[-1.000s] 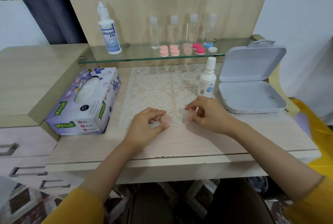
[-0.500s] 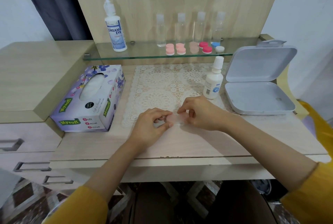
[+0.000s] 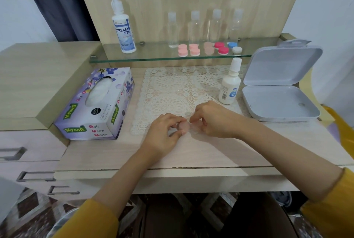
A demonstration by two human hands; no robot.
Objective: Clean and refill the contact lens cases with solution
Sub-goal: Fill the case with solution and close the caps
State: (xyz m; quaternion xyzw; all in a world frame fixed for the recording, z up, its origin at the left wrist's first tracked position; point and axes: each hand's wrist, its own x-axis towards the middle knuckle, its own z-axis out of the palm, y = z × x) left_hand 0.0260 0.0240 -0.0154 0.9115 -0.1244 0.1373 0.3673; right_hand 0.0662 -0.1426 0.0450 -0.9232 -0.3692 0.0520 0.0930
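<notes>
A pale pink contact lens case [image 3: 185,126] lies at the near edge of the lace mat [image 3: 172,92]. My left hand [image 3: 165,132] pinches its left cap between thumb and fingers. My right hand [image 3: 212,120] grips the case's right end, which its curled fingers mostly hide. A small white solution bottle [image 3: 229,84] stands just behind my right hand. A larger Dream Eye solution bottle [image 3: 123,28] stands on the glass shelf [image 3: 153,57], beside several more lens cases: pink [image 3: 188,49], red [image 3: 221,47] and blue-white [image 3: 234,47].
A tissue box [image 3: 95,105] lies left of the mat. An open grey plastic box [image 3: 279,92] sits at the right. Several clear small bottles [image 3: 195,28] line the back of the shelf. Drawers with handles [image 3: 13,153] are at the lower left.
My two hands have come together on the pink case; the right hand moved left onto its right end. The camera shifted slightly.
</notes>
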